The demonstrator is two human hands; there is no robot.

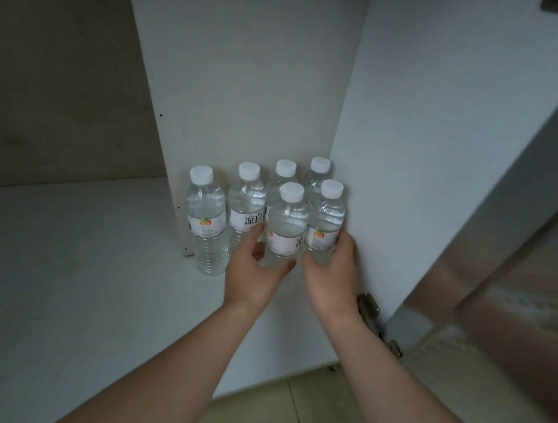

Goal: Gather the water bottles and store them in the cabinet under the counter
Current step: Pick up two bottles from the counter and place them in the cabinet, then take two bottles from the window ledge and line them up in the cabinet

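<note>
Both hands at six water bottles inside the open cabinet.
Left hand (253, 270) at 6 o'clock of the front centre bottle (286, 224), fingers curled round its base; right hand (331, 272) at 5 o'clock, fingers wrapped round the front right bottle (325, 221). Six capped clear bottles, filled with water, stand upright on the cabinet floor (74, 276), clustered at the right wall (414, 156). Hinge (368, 310) at 4 o'clock.

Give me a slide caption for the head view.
Left hand and right hand set two bottles among six inside the white cabinet.
</note>
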